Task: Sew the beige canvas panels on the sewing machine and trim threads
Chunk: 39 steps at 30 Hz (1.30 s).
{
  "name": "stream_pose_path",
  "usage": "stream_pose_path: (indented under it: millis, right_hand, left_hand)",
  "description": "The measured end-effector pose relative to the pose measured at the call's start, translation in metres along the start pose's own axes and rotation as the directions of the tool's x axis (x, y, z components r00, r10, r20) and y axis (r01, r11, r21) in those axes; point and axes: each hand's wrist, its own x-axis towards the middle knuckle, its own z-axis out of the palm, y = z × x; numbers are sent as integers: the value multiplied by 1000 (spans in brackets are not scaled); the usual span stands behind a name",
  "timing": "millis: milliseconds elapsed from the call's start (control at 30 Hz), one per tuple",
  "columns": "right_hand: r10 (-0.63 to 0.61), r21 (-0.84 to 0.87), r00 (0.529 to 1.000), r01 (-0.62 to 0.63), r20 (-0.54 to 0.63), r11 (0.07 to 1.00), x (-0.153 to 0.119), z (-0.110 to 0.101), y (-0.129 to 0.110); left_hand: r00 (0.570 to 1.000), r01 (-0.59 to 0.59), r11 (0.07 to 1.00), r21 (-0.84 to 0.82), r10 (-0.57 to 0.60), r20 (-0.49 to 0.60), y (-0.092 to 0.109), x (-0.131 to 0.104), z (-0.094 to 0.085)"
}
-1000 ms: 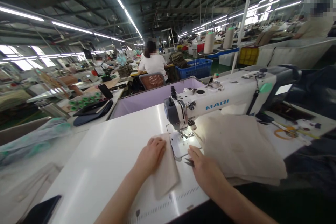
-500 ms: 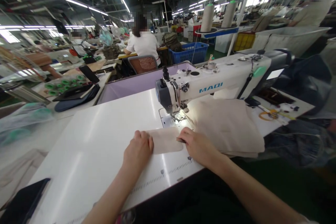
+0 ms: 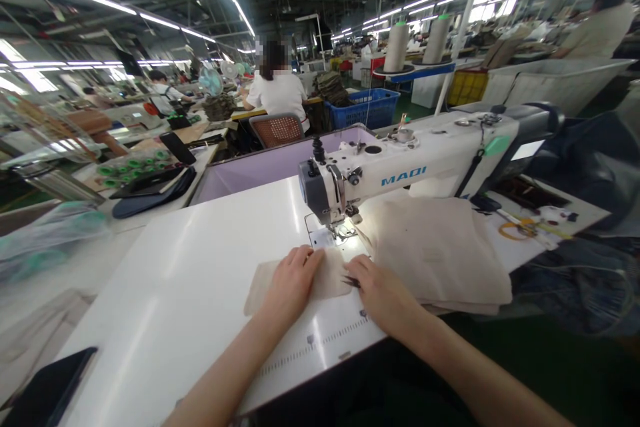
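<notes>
A small beige fabric piece (image 3: pixel 333 278) lies flat on the white sewing table (image 3: pixel 200 267), in front of the needle area. My left hand (image 3: pixel 295 278) rests on top of it, palm down with the fingers laid forward, covering its middle. At its right end, my right hand (image 3: pixel 373 283) is closed around small dark thread snips (image 3: pixel 353 281), whose pointed tips stick out to the left over the fabric. Just beyond both hands stands the sewing machine (image 3: pixel 400 167), its presser foot (image 3: pixel 345 232) lit by a lamp.
A stack of beige fabric (image 3: pixel 440 247) lies right of the needle, under the machine arm. Orange-handled scissors (image 3: pixel 520 229) sit farther right. A dark phone-like slab (image 3: pixel 55 380) is at the lower left. Behind the table is a lilac bin (image 3: pixel 250 170); a seated person (image 3: pixel 277 93) is beyond.
My left hand has slid right along the fabric, leaving the piece's left end uncovered. My right hand stays near the right end, with more of the snips' tips showing.
</notes>
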Motion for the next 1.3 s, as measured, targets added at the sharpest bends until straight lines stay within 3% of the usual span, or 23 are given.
stream_pose_path:
  millis: [167, 367, 600, 1167, 1300]
  right_hand:
    - [100, 249, 987, -67, -124, 966, 22, 1, 3]
    - [242, 447, 970, -222, 13, 867, 39, -5, -8]
    - [207, 371, 972, -235, 113, 898, 31, -9, -4]
    - [165, 195, 982, -180, 92, 964, 29, -6, -7]
    - [136, 75, 990, -139, 40, 987, 23, -4, -7]
  left_hand:
    - [993, 99, 992, -83, -104, -60, -39, -10, 5]
    - [981, 162, 984, -81, -169, -98, -46, -16, 11]
    - [976, 191, 977, -95, -199, -86, -47, -14, 11]
    - [977, 195, 977, -89, -202, -71, -48, -14, 13]
    - [978, 187, 979, -82, -193, -74, -51, -14, 15]
